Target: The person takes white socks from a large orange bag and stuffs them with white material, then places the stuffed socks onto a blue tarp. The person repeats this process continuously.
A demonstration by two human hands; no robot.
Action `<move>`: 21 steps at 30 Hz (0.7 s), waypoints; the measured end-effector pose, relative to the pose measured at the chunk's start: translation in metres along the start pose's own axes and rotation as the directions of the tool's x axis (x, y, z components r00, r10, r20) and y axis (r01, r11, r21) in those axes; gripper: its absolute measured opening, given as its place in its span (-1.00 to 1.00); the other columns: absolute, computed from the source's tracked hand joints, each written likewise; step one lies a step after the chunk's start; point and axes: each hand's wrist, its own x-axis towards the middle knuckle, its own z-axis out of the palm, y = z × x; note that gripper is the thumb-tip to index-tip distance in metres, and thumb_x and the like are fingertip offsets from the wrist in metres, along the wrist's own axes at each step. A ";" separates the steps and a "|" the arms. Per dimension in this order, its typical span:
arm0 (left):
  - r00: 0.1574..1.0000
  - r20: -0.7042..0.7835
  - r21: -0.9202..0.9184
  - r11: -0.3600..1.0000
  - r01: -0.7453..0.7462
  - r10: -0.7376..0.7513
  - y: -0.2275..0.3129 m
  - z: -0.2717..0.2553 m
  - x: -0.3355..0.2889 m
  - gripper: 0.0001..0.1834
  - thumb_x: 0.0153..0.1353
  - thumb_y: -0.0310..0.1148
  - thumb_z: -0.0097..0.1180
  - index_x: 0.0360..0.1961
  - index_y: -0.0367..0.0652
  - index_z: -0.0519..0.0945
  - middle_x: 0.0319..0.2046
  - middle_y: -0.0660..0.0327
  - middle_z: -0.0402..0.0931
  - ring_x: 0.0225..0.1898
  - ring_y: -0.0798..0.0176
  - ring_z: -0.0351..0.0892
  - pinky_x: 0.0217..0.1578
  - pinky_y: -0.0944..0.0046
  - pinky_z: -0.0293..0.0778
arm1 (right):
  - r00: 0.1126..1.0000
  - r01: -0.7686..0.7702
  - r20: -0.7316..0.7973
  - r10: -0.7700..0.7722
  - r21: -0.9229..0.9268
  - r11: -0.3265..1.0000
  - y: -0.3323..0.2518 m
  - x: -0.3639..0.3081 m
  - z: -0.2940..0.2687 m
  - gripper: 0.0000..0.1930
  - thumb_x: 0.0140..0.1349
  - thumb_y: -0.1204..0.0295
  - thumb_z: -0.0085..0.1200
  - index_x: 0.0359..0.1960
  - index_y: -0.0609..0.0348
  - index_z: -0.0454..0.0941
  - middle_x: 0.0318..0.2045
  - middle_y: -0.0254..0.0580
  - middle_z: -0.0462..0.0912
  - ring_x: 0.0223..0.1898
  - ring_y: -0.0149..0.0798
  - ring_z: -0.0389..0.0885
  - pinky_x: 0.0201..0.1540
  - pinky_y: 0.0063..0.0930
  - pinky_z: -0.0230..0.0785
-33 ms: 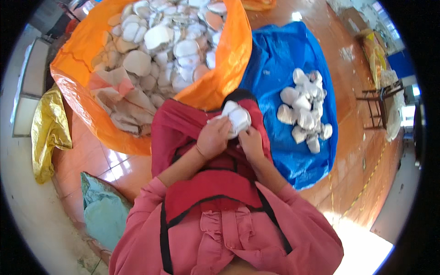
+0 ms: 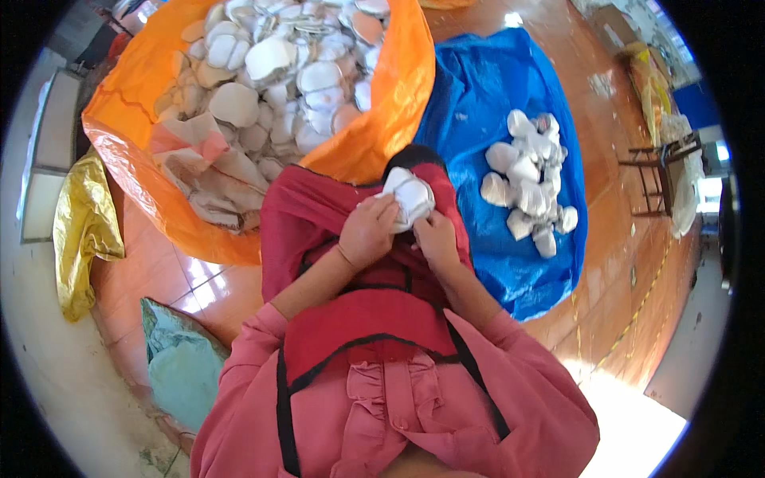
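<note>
Over my lap, both hands are closed on a small stack of white, rounded pads (image 2: 412, 197) that look like fabric. My left hand (image 2: 368, 231) grips the left edge with its fingers over the top. At the lower right edge, my right hand (image 2: 437, 240) pinches it, its fingertips partly hidden. Ahead on the left, a big orange sack (image 2: 398, 88) is rolled open around many loose white and beige pads (image 2: 271, 60). To the right, a pile of white pads in small bundles (image 2: 530, 171) lies on a blue plastic sack (image 2: 478, 72).
A yellow sack (image 2: 88, 231) leans by the wall on the left, and a pale green sack (image 2: 183, 370) lies nearer me. On the right stands a dark wooden stool (image 2: 657, 175). Farther back are a cardboard box (image 2: 613, 30) and a yellow bag (image 2: 649, 92). The floor (image 2: 613, 279) is orange tile.
Both hands keep hold of the white pads, which look slightly turned. The sacks and piles sit a little higher in the picture, as the view has shifted slightly.
</note>
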 end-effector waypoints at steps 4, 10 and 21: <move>0.999 -0.018 -0.069 0.997 -0.029 0.028 -0.006 -0.001 0.008 -0.64 -0.06 -0.48 0.20 -0.17 -0.27 0.48 -0.20 -0.04 0.54 -0.20 -0.14 0.54 -0.15 0.00 0.49 | 0.999 0.020 0.043 -0.021 0.021 1.000 -0.009 -0.002 -0.006 -0.73 0.18 0.37 0.01 -0.27 0.37 0.61 -0.49 -0.17 0.64 -0.55 -0.38 0.58 -0.55 -0.46 0.49; 0.997 -0.005 -0.110 0.991 0.071 -0.072 -0.005 0.004 0.010 -0.63 -0.10 -0.45 0.32 -0.24 -0.22 0.47 -0.39 0.01 0.50 -0.29 -0.13 0.53 -0.28 -0.02 0.45 | 0.982 0.179 -0.049 -0.182 -0.046 0.983 -0.003 -0.008 -0.003 -0.73 0.24 0.33 0.03 -0.25 0.33 0.61 -0.52 -0.18 0.61 -0.49 -0.43 0.57 -0.37 -0.48 0.42; 0.979 -0.093 -0.195 0.968 0.160 -0.181 0.027 0.010 0.001 -0.59 -0.05 -0.40 0.34 -0.19 -0.27 0.47 -0.36 -0.01 0.52 -0.33 -0.15 0.55 -0.33 -0.02 0.46 | 0.973 -0.114 0.229 0.037 0.330 0.937 -0.017 -0.025 -0.024 -0.80 0.34 0.36 -0.05 -0.10 0.13 0.55 -0.32 -0.45 0.55 -0.30 -0.53 0.45 -0.26 -0.63 0.27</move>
